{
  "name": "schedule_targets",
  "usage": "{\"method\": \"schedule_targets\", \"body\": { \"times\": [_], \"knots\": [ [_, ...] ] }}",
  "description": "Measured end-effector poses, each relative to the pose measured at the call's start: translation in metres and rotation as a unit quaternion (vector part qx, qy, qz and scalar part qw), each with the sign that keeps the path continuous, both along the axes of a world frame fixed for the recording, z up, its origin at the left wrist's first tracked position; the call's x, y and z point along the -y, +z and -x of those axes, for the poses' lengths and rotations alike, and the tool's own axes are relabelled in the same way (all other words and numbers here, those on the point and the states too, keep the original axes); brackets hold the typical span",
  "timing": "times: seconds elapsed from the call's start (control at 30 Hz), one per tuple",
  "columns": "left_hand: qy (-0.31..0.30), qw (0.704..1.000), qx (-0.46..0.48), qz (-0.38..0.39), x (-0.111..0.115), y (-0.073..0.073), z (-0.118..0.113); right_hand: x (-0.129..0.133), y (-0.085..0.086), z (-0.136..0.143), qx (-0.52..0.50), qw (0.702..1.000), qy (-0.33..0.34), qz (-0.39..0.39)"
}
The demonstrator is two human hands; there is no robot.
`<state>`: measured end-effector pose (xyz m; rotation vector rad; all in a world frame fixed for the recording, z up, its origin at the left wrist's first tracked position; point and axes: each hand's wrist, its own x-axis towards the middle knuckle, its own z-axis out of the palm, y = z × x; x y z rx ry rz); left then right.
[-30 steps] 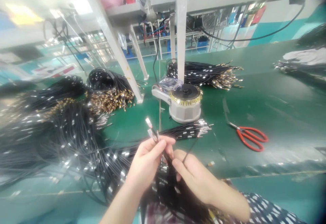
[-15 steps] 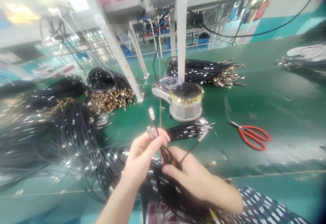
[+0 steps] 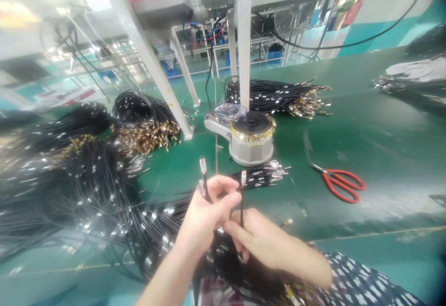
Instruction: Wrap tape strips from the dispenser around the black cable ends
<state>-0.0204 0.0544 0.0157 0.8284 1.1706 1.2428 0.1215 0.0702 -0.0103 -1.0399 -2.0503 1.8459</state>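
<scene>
Cable [image 3: 241, 206] swung upright, right hand [image 3: 259, 238] pinching it, left hand [image 3: 205, 215] curled alongside.

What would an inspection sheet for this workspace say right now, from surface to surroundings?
Surface: green worktop, glossy, with cable bundles lying on it.
Job's things: left cable and right cable, both black with pale end connectors pointing up.
Clutter: red-handled cutters lie at the right; round white machine stands beyond the hands.
Fingers: left hand holds the left cable; right hand holds the right cable.
Cables: large black heap at left; another bundle behind the machine.
Surroundings: white post, overhead shelving; background blurred. Co-workers: nothing seen.
</scene>
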Motion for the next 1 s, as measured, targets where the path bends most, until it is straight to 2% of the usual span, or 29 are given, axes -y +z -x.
{"method": "schedule_targets", "body": {
  "times": [0.1, 0.27, 0.37, 0.43, 0.57, 0.67, 0.77, 0.87, 1.0],
  "knots": [
    [0.023, 0.999, -0.026, 0.012, 0.003, -0.001, -0.002, 0.003, 0.001, 0.0, 0.016, 1.0, -0.004, -0.011],
    [0.022, 1.0, 0.005, 0.013, 0.007, -0.005, 0.001, 0.005, 0.003, -0.001, 0.011, 0.999, 0.02, -0.042],
    [0.014, 1.0, 0.02, 0.018, 0.009, -0.008, 0.001, -0.002, 0.007, -0.011, 0.003, 0.998, 0.052, -0.039],
    [0.014, 0.999, 0.037, 0.028, 0.009, -0.01, -0.001, -0.014, 0.009, -0.022, -0.002, 0.999, 0.045, -0.022],
    [0.008, 0.996, 0.068, 0.06, 0.012, -0.019, -0.008, -0.053, 0.009, -0.048, -0.048, 0.993, -0.104, -0.035],
    [0.007, 0.992, 0.086, 0.096, 0.016, -0.028, -0.014, -0.092, 0.008, -0.064, -0.077, 0.953, -0.28, -0.092],
    [0.013, 0.99, 0.088, 0.113, 0.021, -0.036, -0.017, -0.133, 0.012, -0.074, -0.07, 0.907, -0.39, -0.14],
    [0.048, 0.992, 0.07, 0.093, 0.024, -0.042, -0.018, -0.17, 0.018, -0.076, -0.055, 0.886, -0.439, -0.14],
    [0.046, 0.993, 0.06, 0.088, 0.025, -0.049, -0.015, -0.211, 0.024, -0.068, -0.033, 0.905, -0.416, -0.082]
  ]
}}
